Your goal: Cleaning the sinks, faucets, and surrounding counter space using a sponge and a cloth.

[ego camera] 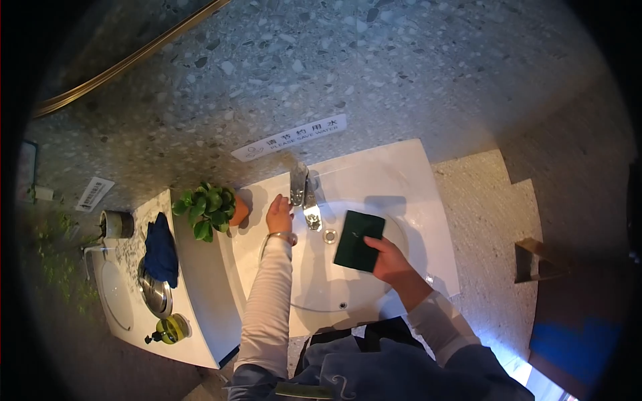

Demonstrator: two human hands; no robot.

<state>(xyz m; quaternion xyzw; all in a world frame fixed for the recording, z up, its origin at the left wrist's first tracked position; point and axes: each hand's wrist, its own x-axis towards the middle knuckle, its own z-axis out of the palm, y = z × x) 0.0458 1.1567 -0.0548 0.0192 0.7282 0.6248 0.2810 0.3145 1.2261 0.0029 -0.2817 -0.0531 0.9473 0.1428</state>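
Note:
My right hand (393, 263) holds a folded dark green cloth (356, 240) over the white washbasin (321, 288), thumb on top and fingers hidden beneath. Reaching in from the other side, my left hand (280, 215) is beside the chrome faucet (312, 210), its fingertips close to the faucet's lever (298, 185). Whether they touch it is unclear. A bracelet circles that wrist. The round drain (329, 236) lies between the faucet and the cloth, and a small overflow hole (343, 305) shows in the near side of the bowl.
Left of the basin stands a leafy plant in an orange pot (239, 208). A neighbouring counter holds a dark blue cloth (161, 253), stacked metal dishes (156, 293), a yellow-green pump bottle (171, 329) and a grey pot (118, 224). A lettered sign (291, 137) is on the terrazzo wall.

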